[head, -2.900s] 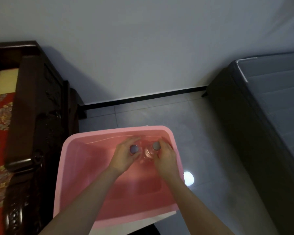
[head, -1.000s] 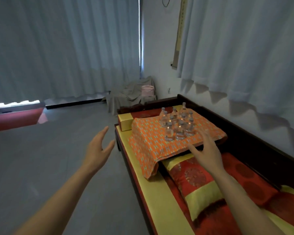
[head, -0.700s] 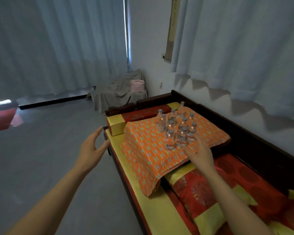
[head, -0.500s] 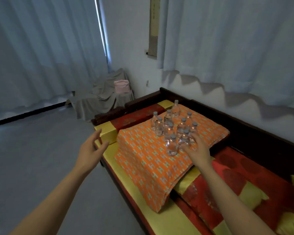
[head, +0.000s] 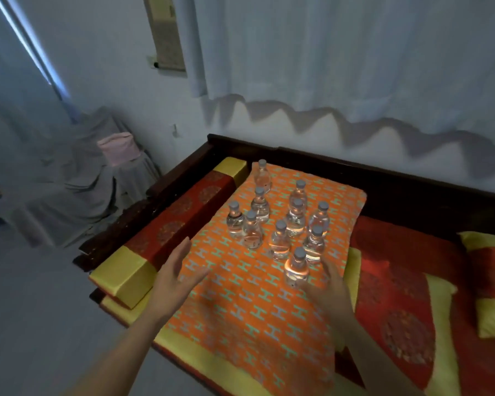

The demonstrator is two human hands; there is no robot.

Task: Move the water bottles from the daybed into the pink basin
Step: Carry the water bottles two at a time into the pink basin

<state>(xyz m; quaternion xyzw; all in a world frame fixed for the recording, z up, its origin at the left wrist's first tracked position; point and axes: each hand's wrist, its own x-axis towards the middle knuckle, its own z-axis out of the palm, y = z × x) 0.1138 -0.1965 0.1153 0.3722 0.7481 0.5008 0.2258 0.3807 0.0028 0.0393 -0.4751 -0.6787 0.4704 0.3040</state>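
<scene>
Reaching forward over the daybed (head: 397, 178), two bare forearms are entering from the bottom edge of the view. The left hand (head: 173, 277) is hovering above the near left part of an orange patterned cushion (head: 240, 315), its fingers (head: 180, 252) spread apart and holding nothing. The right hand (head: 330, 287) is lying just beside the nearest water bottle (head: 296, 268), its fingers curling loosely open toward that bottle's right side; whether they are touching it cannot be told through the blur. Farther on, the other water bottles (head: 280, 221) are standing upright in a loose cluster on the same cushion, each clear with a grey cap, the farthest one (head: 263, 177) sitting apart near the back left corner. A red and yellow bolster (head: 166, 238) is lying along the left side of the cushion, and red cushions with yellow bands (head: 406, 304) are covering the seat to the right. Beyond the dark wooden frame, a grey sheet is draping over furniture (head: 69, 184) in the corner, and pale curtains (head: 340, 58) are hanging along the wall.
</scene>
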